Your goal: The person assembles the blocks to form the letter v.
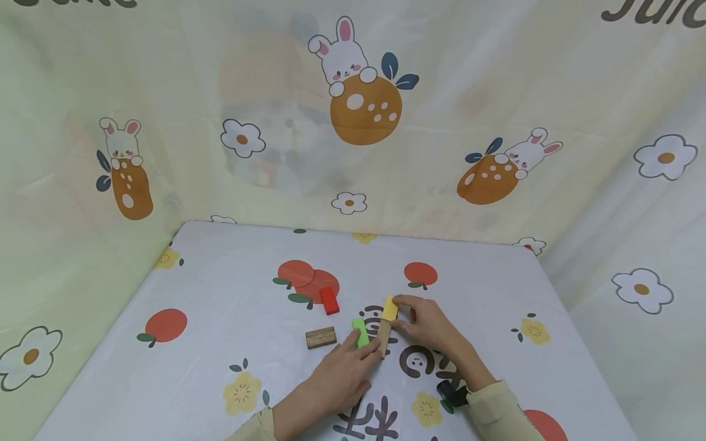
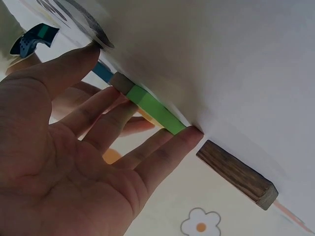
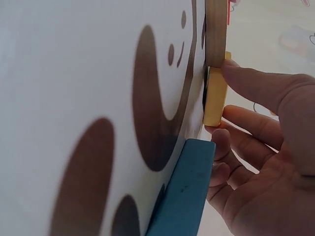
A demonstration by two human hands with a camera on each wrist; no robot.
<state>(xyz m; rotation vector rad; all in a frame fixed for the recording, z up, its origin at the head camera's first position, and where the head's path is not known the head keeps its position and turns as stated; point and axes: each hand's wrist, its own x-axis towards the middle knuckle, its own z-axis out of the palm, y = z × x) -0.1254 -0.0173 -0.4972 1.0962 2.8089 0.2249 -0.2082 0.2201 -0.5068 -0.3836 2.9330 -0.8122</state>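
My right hand (image 1: pixel 427 323) pinches the yellow block (image 1: pixel 390 309) between thumb and fingertips. In the right wrist view, that yellow block (image 3: pixel 215 98) lies end to end with a light wooden block (image 3: pixel 216 34). My left hand (image 1: pixel 341 375) lies with fingers extended; its fingertips touch the green block (image 1: pixel 361 332) and reach the light wooden block (image 1: pixel 383 335) beside it. The left wrist view has the green block (image 2: pixel 156 109) along the fingertips, with the thumb apart. A blue block (image 3: pixel 184 189) stands near the right hand, hidden in the head view.
A dark brown wooden block (image 1: pixel 321 337) lies left of the green one. Farther back is a red block (image 1: pixel 329 301). The white printed tablecloth (image 1: pixel 220 306) meets patterned curtains (image 1: pixel 287 184) at the back and sides. A dark band (image 1: pixel 452 393) is at my right wrist.
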